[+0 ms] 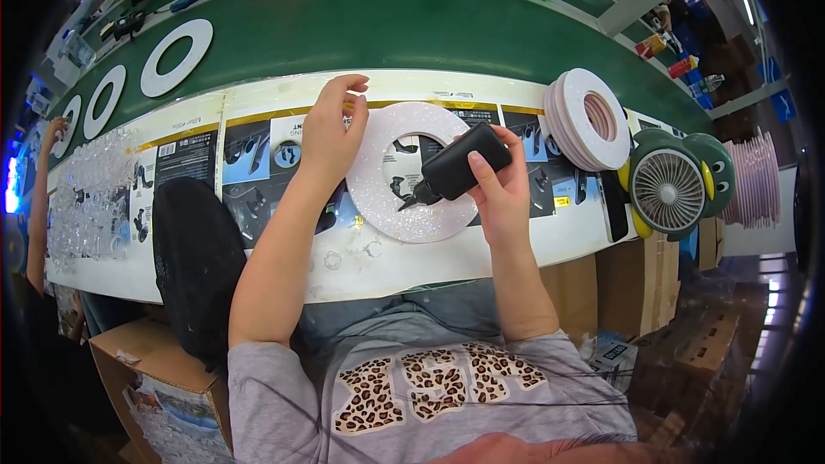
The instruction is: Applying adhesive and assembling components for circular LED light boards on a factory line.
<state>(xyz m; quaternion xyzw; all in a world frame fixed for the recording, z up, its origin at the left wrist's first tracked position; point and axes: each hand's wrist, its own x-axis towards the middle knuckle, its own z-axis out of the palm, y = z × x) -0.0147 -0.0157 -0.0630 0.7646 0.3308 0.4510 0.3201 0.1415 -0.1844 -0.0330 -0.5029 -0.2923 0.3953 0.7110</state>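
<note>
My right hand point(501, 185) is wrapped round a black squeeze bottle point(464, 163), tilted so that its narrow nozzle points down and left. The nozzle tip is over the lower left part of a white, glittery flat ring point(369, 180) lying on the table before me. Whether the tip touches the ring I cannot tell. My left hand point(338, 125) is raised by the ring's upper left edge, fingers loosely bent and apart, with nothing visible in it. Two small clear pieces point(333, 259) lie on the white table edge below the ring.
Stacked pinkish-white rings point(593, 125) stand at right, beside a green animal-shaped fan point(675, 185) and more stacked discs point(756, 180). Many clear pieces point(90, 198) cover the left table. White rings point(176, 58) lie on the green belt. A black-covered object point(198, 249) is near my left arm. Another person's arm point(39, 206) reaches in at far left.
</note>
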